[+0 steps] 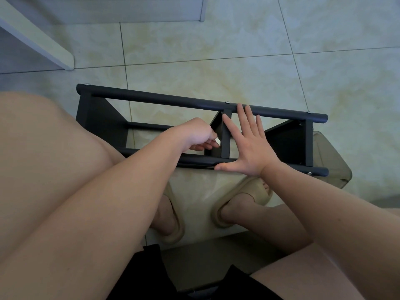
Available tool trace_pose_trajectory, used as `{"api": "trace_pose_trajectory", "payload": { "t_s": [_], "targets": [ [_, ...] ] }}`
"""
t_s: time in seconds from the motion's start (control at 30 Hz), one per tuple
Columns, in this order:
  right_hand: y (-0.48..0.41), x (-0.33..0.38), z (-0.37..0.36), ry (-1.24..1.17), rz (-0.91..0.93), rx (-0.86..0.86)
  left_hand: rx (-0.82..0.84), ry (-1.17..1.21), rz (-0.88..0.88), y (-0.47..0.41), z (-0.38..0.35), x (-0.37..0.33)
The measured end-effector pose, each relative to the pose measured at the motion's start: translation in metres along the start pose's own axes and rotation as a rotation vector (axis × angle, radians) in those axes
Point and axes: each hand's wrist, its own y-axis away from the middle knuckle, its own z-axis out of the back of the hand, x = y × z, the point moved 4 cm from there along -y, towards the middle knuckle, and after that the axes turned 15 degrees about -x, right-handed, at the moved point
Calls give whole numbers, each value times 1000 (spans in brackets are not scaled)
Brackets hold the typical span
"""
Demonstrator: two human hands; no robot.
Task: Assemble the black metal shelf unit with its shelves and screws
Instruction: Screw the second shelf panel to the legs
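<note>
Nearest: black shorts (194, 278) and bare thighs; person seated, both forearms reaching fwd. Beyond the knees, feet in beige slippers (244, 202) on the tile floor (216, 50).

Shelf unit (173, 100) stands on the floor just past the feet, seen from above. Two long black rails, three cross shelves betw. them. Silver screw heads (227, 102) show on the far rail at L end, mid and R end, plus one at the near rail's R end.

R hand (249, 146): spread flat, fingers straight. Palm and fingers lie across the gap beside the middle shelf (225, 137), thumb along the near rail. Reads as bracing.

L hand (198, 135): fingers curled, tips bunched at the near-left edge of the middle shelf. Pale glint at the tips; can't tell if it pinches a screw, a small tool or nothing.

Step, as judged: fixing the middle shelf to the near rail; frame mostly together.

Next move needs: R hand keeps shelf square to rail, L lines fastener w/ hole, turns w/o cross-threading.

Far R: translucent bin (333, 161) touching or just behind the unit. Far L: white furniture (43, 44).
</note>
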Motion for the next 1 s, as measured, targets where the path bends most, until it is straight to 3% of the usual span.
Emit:
{"api": "trace_pose_trajectory", "payload": {
  "t_s": [0.77, 1.0],
  "targets": [
    [0, 1, 1, 7, -2, 4, 83, -265, -135, 11, 11, 7],
    [0, 2, 2, 0, -4, -2, 58, -430, -246, 13, 14, 7]
  ]
}}
